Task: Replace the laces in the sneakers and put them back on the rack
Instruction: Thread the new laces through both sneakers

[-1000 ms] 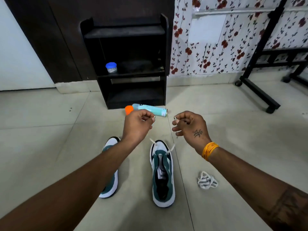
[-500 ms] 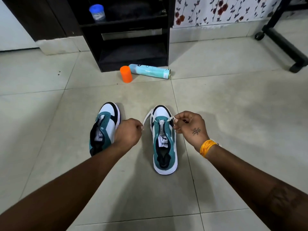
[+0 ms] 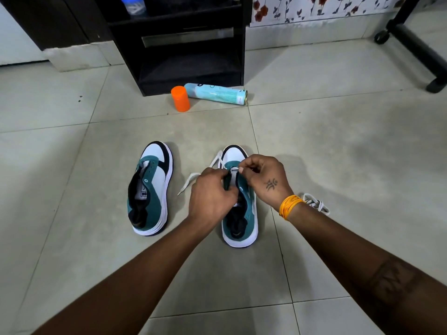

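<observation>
Lace point(image 3: 193, 178): flat, soft, light; we judge it handles best pinched near its stiff tip. Our left hand point(image 3: 212, 198) grips the sneaker point(image 3: 244, 218) eyelet flap; right hand point(image 3: 264, 181) pinches the lace just above it.

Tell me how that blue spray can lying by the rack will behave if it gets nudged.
The spray can lies on its side on smooth tile, so it would probably roll. Its orange cap stands apart, upright, and likely tips easily.

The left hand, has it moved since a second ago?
Yes. The left hand has come down from above the right sneaker's toe onto its eyelets.
</observation>
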Tool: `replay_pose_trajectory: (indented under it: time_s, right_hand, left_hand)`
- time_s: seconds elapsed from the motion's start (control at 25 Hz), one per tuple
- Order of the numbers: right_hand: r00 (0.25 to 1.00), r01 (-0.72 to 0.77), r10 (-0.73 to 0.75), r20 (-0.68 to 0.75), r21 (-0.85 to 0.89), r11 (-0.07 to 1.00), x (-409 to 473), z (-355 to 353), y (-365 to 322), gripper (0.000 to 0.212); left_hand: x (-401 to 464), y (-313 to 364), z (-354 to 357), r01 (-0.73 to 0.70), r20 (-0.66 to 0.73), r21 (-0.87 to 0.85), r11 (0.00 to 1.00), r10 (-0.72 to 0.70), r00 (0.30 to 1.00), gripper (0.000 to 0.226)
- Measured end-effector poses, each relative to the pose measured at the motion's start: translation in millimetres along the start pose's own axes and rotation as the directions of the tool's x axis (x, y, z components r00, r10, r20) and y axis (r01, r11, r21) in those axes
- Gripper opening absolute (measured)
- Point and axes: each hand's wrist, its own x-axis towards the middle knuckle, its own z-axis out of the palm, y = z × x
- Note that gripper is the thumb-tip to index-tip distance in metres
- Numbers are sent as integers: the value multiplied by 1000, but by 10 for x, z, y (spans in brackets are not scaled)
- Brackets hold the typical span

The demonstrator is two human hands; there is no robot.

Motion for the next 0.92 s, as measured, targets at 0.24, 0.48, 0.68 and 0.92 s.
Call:
replay_pose_trajectory:
  time_s: [0.24, 0.48, 0.68, 0.92]
  right_hand:
    - [982, 185, -163, 91, -353, 917, -5, 109, -65, 9]
    - [983, 183, -177, 58, -483, 856, -5, 262, -86, 11]
    - [976, 212, -209, 65, -527, 823, -15, 330, -61, 16]
    - [976, 201, -213, 37, -525, 827, -20, 370, 3, 17]
  left_hand:
    - [61, -60, 38, 151, -16, -197, 969, -158, 987, 23]
    - [91, -96, 13, 235, 33, -295, 926, -236, 971, 28]
    - [118, -149, 13, 235, 48, -293, 927, -231, 972, 29]
    - [89, -124, -3, 149, 16, -208, 967, -149, 989, 27]
